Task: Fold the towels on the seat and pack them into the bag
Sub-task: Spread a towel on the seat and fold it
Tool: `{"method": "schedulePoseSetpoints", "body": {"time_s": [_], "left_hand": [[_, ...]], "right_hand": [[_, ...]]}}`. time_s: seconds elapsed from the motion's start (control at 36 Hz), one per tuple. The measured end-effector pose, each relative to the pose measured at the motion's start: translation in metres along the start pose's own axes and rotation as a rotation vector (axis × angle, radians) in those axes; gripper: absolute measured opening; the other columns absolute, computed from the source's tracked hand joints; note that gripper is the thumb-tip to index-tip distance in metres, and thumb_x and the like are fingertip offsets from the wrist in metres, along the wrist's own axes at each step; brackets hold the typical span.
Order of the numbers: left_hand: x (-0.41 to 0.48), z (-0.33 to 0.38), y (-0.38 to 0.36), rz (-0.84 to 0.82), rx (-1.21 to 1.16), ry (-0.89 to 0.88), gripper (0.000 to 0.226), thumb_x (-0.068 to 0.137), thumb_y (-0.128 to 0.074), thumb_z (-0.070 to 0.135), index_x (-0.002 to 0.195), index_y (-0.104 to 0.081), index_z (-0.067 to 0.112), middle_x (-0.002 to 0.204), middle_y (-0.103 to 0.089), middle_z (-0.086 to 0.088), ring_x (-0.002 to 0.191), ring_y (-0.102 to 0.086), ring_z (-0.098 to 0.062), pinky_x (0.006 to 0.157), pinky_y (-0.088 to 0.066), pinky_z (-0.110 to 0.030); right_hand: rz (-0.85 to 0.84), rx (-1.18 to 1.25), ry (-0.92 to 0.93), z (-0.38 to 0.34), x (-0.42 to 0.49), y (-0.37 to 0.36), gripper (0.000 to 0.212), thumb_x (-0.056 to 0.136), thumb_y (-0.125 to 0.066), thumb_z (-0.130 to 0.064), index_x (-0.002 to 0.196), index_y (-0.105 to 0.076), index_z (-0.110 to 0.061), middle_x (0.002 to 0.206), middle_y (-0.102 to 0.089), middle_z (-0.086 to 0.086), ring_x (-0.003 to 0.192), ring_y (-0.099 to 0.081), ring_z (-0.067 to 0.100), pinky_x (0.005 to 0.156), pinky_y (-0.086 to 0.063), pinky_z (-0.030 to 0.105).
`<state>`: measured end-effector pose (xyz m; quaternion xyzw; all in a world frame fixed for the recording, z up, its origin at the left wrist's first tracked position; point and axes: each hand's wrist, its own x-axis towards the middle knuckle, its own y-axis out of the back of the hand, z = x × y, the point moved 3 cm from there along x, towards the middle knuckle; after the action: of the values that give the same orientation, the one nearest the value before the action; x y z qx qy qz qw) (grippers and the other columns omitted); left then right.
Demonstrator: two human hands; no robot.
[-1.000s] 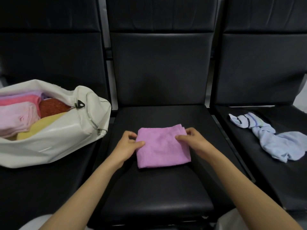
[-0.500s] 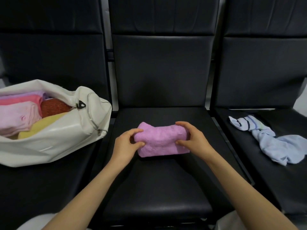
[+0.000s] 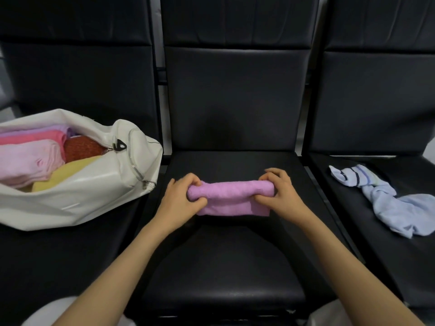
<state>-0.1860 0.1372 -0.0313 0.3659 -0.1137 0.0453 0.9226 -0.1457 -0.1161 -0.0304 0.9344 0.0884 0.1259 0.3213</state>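
In the head view, the left hand and the right hand each curled tightly round one end of the purple towel, which was half-folded on the middle seat. The open white bag, holding folded towels, lay on the seat to the left. A blue towel lay crumpled on the right-hand seat. If one hand let go early, the fold would probably spring open, and the crowded bag might rumple it.

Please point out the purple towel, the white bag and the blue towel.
purple towel (image 3: pixel 231 196), head view: middle of its fold
white bag (image 3: pixel 94 191), head view: front wall
blue towel (image 3: pixel 404 212), head view: crumpled wide part
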Motion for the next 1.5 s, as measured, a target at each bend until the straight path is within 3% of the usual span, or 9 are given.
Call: {"method": "schedulePoseSetpoints", "body": {"time_s": [0.08, 0.25, 0.39, 0.69, 0.81, 0.89, 1.06, 1.22, 1.5], "left_hand": [[0.003, 0.000, 0.003, -0.027, -0.207, 0.063, 0.025, 0.083, -0.064, 0.012, 0.096, -0.046, 0.023, 0.088, -0.060, 0.002, 0.076, -0.058, -0.007, 0.068, -0.048, -0.025], [0.003, -0.016, -0.011, -0.107, -0.542, 0.369, 0.051, 0.094, -0.057, 0.029, 0.134, -0.025, 0.029, 0.115, -0.060, -0.005, 0.096, -0.065, -0.016, 0.080, -0.056, -0.036], [-0.004, -0.022, -0.022, -0.254, -0.740, 0.583, 0.044, 0.096, -0.057, 0.021, 0.129, -0.030, 0.033, 0.097, -0.067, -0.011, 0.077, -0.067, -0.017, 0.064, -0.054, -0.034], [-0.003, -0.017, 0.018, -0.205, -0.725, 0.407, 0.020, 0.088, -0.060, -0.003, 0.092, -0.068, 0.015, 0.097, -0.061, -0.006, 0.089, -0.059, -0.016, 0.075, -0.049, -0.027], [0.006, -0.018, 0.065, -0.057, -0.616, 0.296, 0.020, 0.089, -0.060, 0.001, 0.090, -0.069, 0.018, 0.109, -0.061, 0.002, 0.100, -0.057, -0.012, 0.082, -0.048, -0.024], [0.009, -0.023, 0.112, 0.057, -0.506, 0.208, 0.022, 0.088, -0.063, 0.002, 0.088, -0.070, 0.023, 0.105, -0.062, 0.009, 0.103, -0.056, -0.009, 0.091, -0.046, -0.027], [0.003, -0.045, 0.208, 0.257, -0.241, 0.084, 0.025, 0.089, -0.059, -0.002, 0.100, -0.066, 0.020, 0.084, -0.056, 0.016, 0.065, -0.049, 0.007, 0.059, -0.035, -0.004], [-0.011, -0.092, 0.290, 0.378, 0.035, 0.142, 0.026, 0.091, -0.055, 0.002, 0.102, -0.063, 0.025, 0.116, -0.059, -0.001, 0.107, -0.052, -0.015, 0.090, -0.036, -0.024], [-0.009, -0.147, 0.315, 0.395, 0.180, 0.237, 0.024, 0.094, -0.050, 0.003, 0.111, -0.062, 0.015, 0.125, -0.051, -0.011, 0.115, -0.051, -0.024, 0.092, -0.037, -0.024]], "right_hand": [[-0.092, 0.264, -0.066, -0.004, -0.001, -0.001, 0.020, 0.084, -0.071, -0.019, 0.099, -0.058, -0.018, 0.103, -0.063, 0.000, 0.094, -0.064, 0.015, 0.079, -0.058, 0.034], [-0.084, 0.378, -0.259, 0.000, -0.001, -0.013, 0.022, 0.090, -0.064, -0.026, 0.109, -0.054, -0.022, 0.105, -0.063, 0.001, 0.094, -0.064, 0.015, 0.076, -0.055, 0.031], [-0.218, 0.459, -0.499, 0.009, -0.003, -0.024, 0.061, 0.095, -0.058, -0.024, 0.142, -0.021, -0.031, 0.119, -0.054, 0.004, 0.091, -0.064, 0.018, 0.061, -0.055, 0.029], [-0.257, 0.284, -0.218, -0.029, 0.007, -0.027, 0.020, 0.095, -0.051, -0.002, 0.090, -0.061, -0.018, 0.072, -0.042, 0.005, 0.060, -0.040, 0.012, 0.055, -0.042, 0.019], [-0.186, 0.200, -0.076, -0.082, 0.034, -0.031, 0.022, 0.095, -0.051, -0.003, 0.093, -0.067, -0.017, 0.062, -0.048, -0.012, 0.057, -0.038, 0.009, 0.051, -0.034, 0.016], [-0.198, 0.169, 0.003, -0.126, 0.054, -0.041, 0.023, 0.097, -0.049, -0.007, 0.107, -0.068, -0.016, 0.088, -0.057, -0.013, 0.075, -0.052, 0.005, 0.064, -0.043, 0.016], [-0.172, 0.197, 0.138, -0.213, 0.094, -0.102, 0.030, 0.096, -0.047, -0.004, 0.115, -0.067, -0.017, 0.092, -0.056, -0.016, 0.072, -0.050, 0.004, 0.068, -0.044, 0.019], [-0.218, 0.173, 0.303, -0.285, 0.117, -0.178, 0.032, 0.095, -0.048, -0.002, 0.120, -0.065, -0.010, 0.120, -0.061, -0.003, 0.102, -0.056, 0.007, 0.077, -0.043, 0.010], [-0.243, -0.024, 0.272, -0.312, 0.144, -0.251, 0.036, 0.093, -0.043, -0.010, 0.121, -0.063, -0.021, 0.130, -0.052, 0.010, 0.107, -0.058, 0.022, 0.092, -0.047, 0.026]]}}
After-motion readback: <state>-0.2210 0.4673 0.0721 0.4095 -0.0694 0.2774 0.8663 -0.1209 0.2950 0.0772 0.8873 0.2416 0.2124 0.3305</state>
